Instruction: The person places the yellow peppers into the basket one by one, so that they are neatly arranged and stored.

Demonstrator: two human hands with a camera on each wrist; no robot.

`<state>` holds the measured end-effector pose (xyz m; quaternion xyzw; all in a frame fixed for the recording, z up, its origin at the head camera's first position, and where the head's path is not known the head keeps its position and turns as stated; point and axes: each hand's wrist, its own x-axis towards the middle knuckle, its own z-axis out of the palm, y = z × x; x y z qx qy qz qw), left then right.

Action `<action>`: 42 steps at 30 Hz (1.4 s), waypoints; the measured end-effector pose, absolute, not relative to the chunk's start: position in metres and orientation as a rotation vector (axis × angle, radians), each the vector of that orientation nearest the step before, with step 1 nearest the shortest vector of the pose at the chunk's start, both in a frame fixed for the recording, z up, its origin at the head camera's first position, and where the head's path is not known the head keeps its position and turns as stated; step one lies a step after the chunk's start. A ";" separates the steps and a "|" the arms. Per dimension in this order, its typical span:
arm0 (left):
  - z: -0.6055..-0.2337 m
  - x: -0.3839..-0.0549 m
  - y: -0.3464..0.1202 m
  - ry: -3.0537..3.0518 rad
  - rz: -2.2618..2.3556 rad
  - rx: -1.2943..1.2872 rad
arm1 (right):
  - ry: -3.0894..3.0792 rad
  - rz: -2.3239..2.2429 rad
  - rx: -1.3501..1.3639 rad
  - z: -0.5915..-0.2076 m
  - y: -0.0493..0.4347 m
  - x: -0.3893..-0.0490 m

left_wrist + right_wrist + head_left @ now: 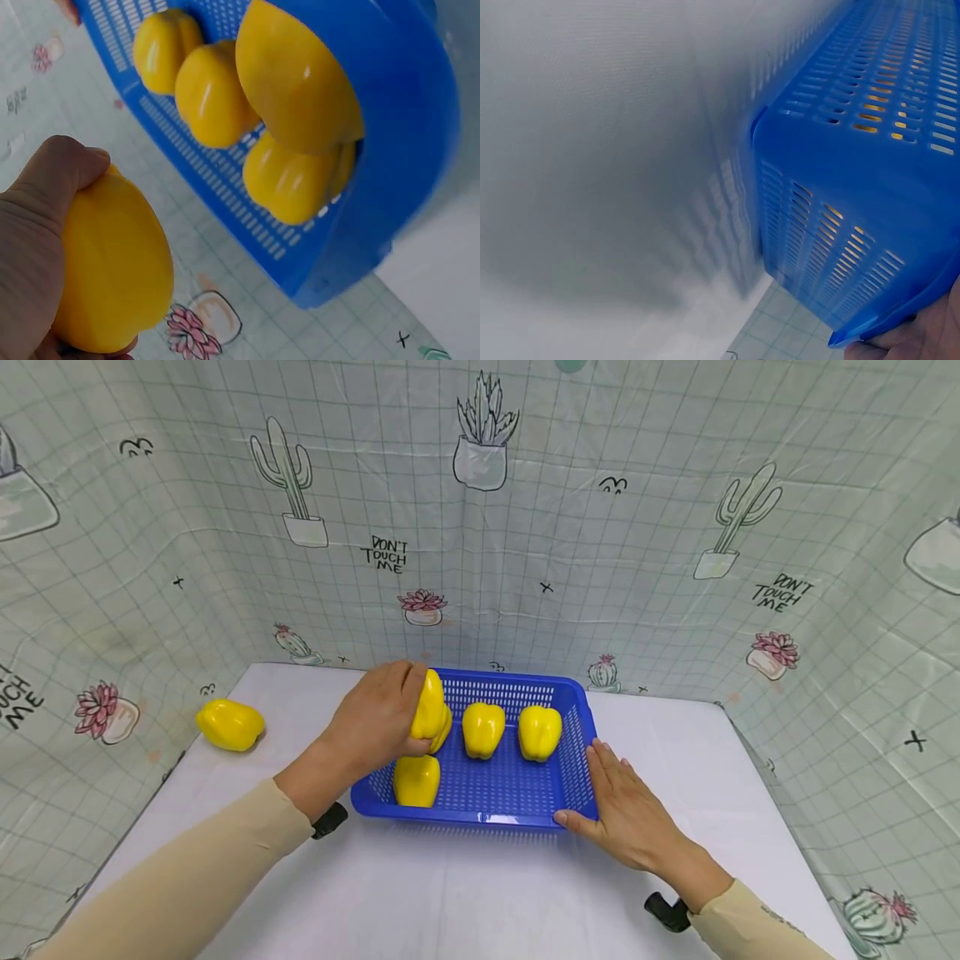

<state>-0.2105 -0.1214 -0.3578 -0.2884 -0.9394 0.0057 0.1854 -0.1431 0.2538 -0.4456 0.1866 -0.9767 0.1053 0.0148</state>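
My left hand grips a yellow bell pepper over the left part of a blue plastic basket. In the left wrist view, the thumb lies near the top of that held pepper. Several more yellow bell peppers sit inside the basket: a middle one, a right one, a front-left one, and one partly hidden behind the held pepper. My right hand rests against the basket's right end, fingers extended along the rim and thumb on the front corner.
Another yellow bell pepper lies at the table's far left. A white cloth covers the table. Behind and at both sides hangs a checked curtain printed with potted plants.
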 end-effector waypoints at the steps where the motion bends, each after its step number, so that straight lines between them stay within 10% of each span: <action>1: -0.358 -0.210 -0.118 -2.647 0.032 -0.824 | -3.040 0.329 0.581 -0.446 0.254 -0.143; 42: -0.404 -0.206 -0.051 -2.884 0.157 -1.158 | -3.059 0.339 0.586 -0.444 0.255 -0.145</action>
